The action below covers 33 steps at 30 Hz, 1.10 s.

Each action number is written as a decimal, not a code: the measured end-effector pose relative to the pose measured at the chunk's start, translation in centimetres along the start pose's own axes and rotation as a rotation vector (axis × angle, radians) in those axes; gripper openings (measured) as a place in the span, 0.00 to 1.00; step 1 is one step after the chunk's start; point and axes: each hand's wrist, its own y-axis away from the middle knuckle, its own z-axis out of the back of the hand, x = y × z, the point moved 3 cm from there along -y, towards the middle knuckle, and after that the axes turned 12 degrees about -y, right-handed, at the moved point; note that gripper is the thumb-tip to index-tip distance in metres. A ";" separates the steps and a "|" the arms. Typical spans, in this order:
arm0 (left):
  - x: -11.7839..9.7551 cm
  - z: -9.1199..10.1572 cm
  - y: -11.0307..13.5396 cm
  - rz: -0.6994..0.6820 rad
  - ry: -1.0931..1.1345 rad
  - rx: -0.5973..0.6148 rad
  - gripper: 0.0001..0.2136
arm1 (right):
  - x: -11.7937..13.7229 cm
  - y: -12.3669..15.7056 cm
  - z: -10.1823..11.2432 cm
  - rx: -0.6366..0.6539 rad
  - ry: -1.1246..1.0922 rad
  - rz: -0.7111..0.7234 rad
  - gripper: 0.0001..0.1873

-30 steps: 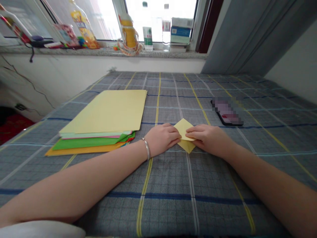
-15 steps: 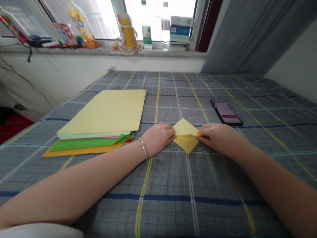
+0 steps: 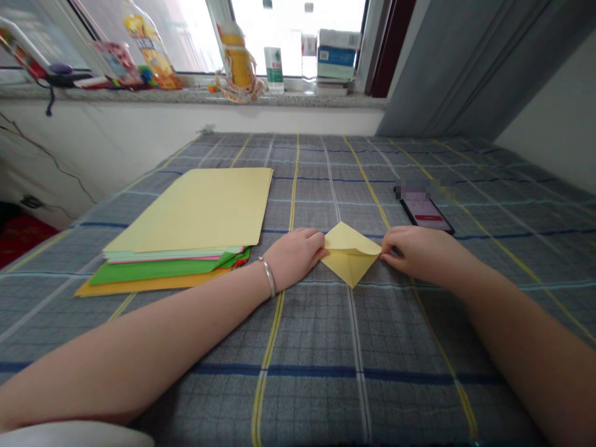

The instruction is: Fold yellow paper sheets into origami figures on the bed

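Stack of coloured sheets lies far left on the checked cloth, pale yellow sheet on top, green and orange edges showing below. Just right of the stack is the left hand, silver bracelet on the wrist, palm down, fingers loosely curled, tips on the left corner of the folded yellow paper. Cannot tell if it grips or only presses. The paper sits flat on the cloth between both hands, centre of view, a folded flap on top and a point toward the person. Right hand is also palm down and half closed, fingertips bunched at the paper's right corner; grip or press is not clear. Both forearms rest on the cloth. Phone lies face up just behind the right hand, apart from it. Nothing lies over the paper. Bottles and boxes line the windowsill at the back, grey curtain at right.
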 end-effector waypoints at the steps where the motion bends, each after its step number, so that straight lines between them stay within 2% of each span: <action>1: 0.0 0.0 0.0 0.005 0.006 0.001 0.09 | -0.1 0.0 0.1 -0.010 -0.014 -0.004 0.05; 5: 0.1 0.0 -0.2 0.010 0.024 0.017 0.08 | 0.1 -0.4 0.1 -0.106 -0.131 0.058 0.11; 9: 0.2 -0.1 -0.2 0.033 0.068 0.020 0.07 | 1.7 -0.9 -0.6 -0.133 -0.288 0.158 0.09; 11: 0.3 -0.1 -0.2 0.052 0.097 0.016 0.06 | 2.5 -1.1 -1.1 -0.122 -0.295 0.102 0.09; 16: 0.6 -0.1 -0.2 0.101 0.206 0.026 0.06 | 3.6 -1.1 -1.3 -0.111 -0.334 -0.038 0.18; 22: 0.6 -0.2 -0.3 0.138 0.268 0.045 0.07 | 3.4 -1.3 -1.8 -0.119 -0.382 -0.137 0.17; 33: 0.9 -0.7 -0.3 0.292 0.068 0.194 0.16 | 3.1 -2.3 -2.9 -0.091 -0.274 -0.206 0.14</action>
